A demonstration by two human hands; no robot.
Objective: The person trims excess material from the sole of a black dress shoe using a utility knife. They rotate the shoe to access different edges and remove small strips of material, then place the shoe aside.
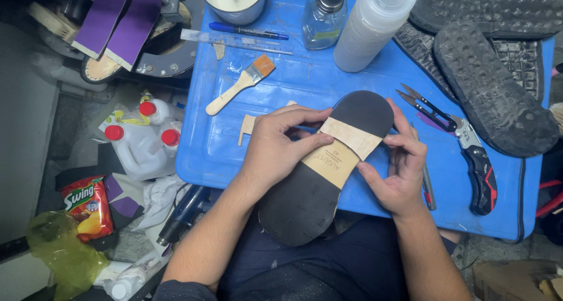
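We see the left hand [275,151] pressing flat on a black shoe sole [325,169], thumb on its tan middle strip [343,151], while the right hand [399,172] grips the sole's far edge, fingers curled. The sole lies tilted over the near edge of the blue counter [281,84]. Just beside the right hand lie thread snips [428,107] and what looks like a folding knife [478,172].
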